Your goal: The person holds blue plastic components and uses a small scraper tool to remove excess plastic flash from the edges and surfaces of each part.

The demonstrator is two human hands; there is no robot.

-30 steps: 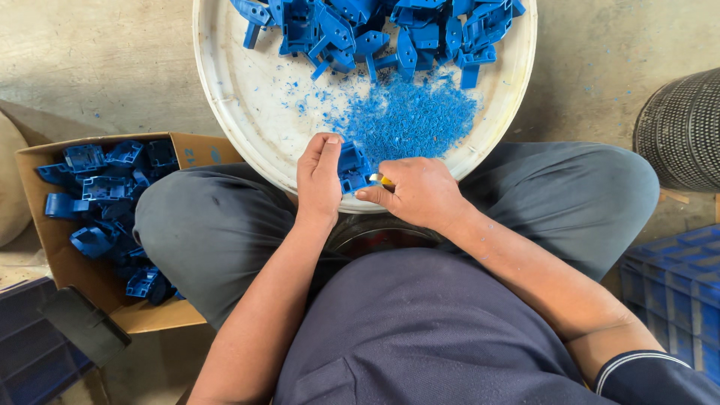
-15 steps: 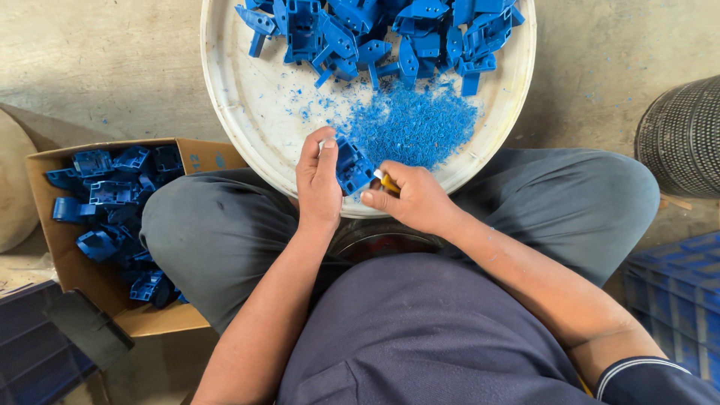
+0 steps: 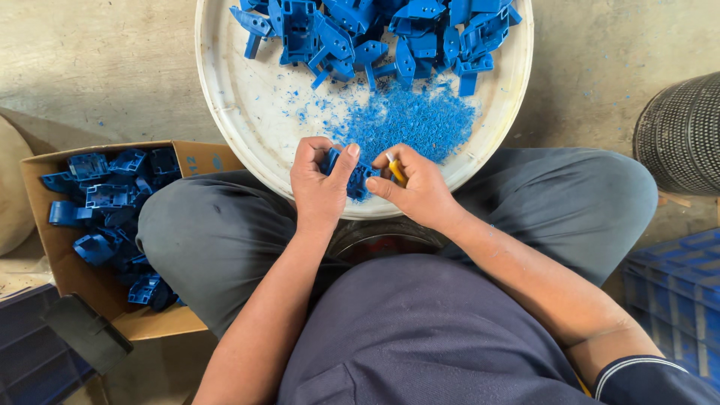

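Observation:
My left hand (image 3: 321,182) grips a small blue plastic part (image 3: 358,180) over the near rim of a round white tray (image 3: 240,112). My right hand (image 3: 416,187) holds a small yellow-handled tool (image 3: 394,169) against that part. Behind my hands lies a heap of blue shavings (image 3: 409,120), and a pile of several blue plastic parts (image 3: 375,34) fills the far side of the tray. The tray rests across my lap.
An open cardboard box (image 3: 52,255) with several blue parts (image 3: 112,202) sits on the floor at my left. A black perforated bin (image 3: 679,135) stands at the right, with a blue crate (image 3: 667,292) below it. A dark crate (image 3: 30,352) is at lower left.
My hands stay together on the part at the tray's near edge; the left fingers have shifted slightly around it. The camera has tilted a little.

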